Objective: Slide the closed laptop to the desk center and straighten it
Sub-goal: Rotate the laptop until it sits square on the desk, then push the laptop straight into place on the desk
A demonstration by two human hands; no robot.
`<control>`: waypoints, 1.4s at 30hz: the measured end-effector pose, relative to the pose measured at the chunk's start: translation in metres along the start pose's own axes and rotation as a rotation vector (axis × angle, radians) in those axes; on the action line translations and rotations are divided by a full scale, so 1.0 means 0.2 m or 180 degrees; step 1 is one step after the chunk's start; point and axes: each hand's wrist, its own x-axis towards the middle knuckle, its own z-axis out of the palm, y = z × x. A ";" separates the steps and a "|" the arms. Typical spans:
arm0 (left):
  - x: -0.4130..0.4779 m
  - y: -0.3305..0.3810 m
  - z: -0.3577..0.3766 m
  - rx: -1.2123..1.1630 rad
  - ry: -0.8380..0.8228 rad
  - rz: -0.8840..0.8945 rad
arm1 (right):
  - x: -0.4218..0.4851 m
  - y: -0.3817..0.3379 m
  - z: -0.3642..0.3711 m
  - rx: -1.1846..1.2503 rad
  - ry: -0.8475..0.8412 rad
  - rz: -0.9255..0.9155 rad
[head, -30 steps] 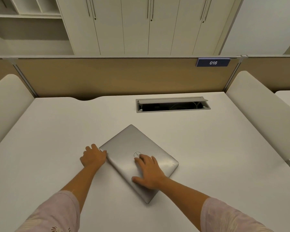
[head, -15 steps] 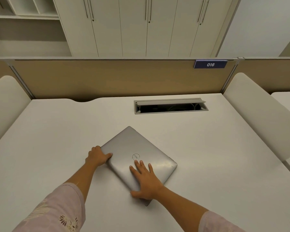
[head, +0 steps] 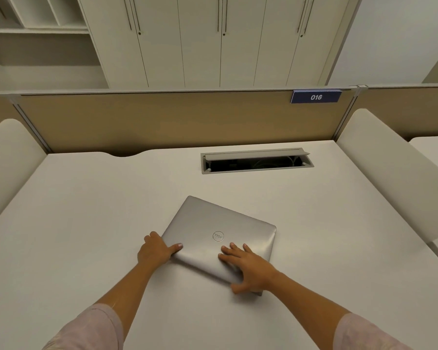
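The left hand (head: 155,252) is hooked around the laptop's near-left corner, thumb lying on the lid and the other fingers folded against the side edge. The right hand (head: 250,267) lies flat and spread on the lid near the near-right corner, fingers pointing toward the far edge of the tabletop, thumb splayed off the front edge; it presses down and does not clamp. The two hands sit well apart, one at each end of the laptop's near side.

The closed silver laptop (head: 218,231) lies flat on the white tabletop (head: 86,210), roughly midway between the left and right edges and somewhat nearer the near edge than the far one. It is skewed: its far-left corner points toward the far edge, and its long sides run at a slant to the tabletop's front edge. The open cable tray (head: 257,161) is set into the tabletop toward the far edge, well apart from the laptop.

The step in hand looks like the straightening turn. To do it well, I judge the left hand should act as the pivot and guide while the right palm pushes lightly, keeping the base flat so it slides without lifting or scraping. The cable tray's long edge gives a good line to square the laptop against.
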 end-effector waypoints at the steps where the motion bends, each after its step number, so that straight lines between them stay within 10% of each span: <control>1: -0.01 0.01 0.01 -0.0012 -0.0005 -0.0028 | -0.01 0.02 -0.01 0.0021 -0.0008 -0.0001; 19: -0.21 0.18 0.18 0.0347 -0.0525 0.0060 | -0.22 0.41 -0.21 0.0105 -0.0247 0.0211; 28: -0.25 0.22 0.26 0.0724 0.0090 0.0279 | -0.32 0.53 -0.25 0.0233 0.0030 0.0512; 33: -0.27 0.23 0.30 0.0973 0.0816 0.1316 | -0.32 0.53 -0.20 -0.0005 0.0327 0.0439; 42: -0.29 0.20 0.39 0.1341 -0.0007 0.2541 | -0.31 0.49 -0.15 -0.0423 0.0737 0.0133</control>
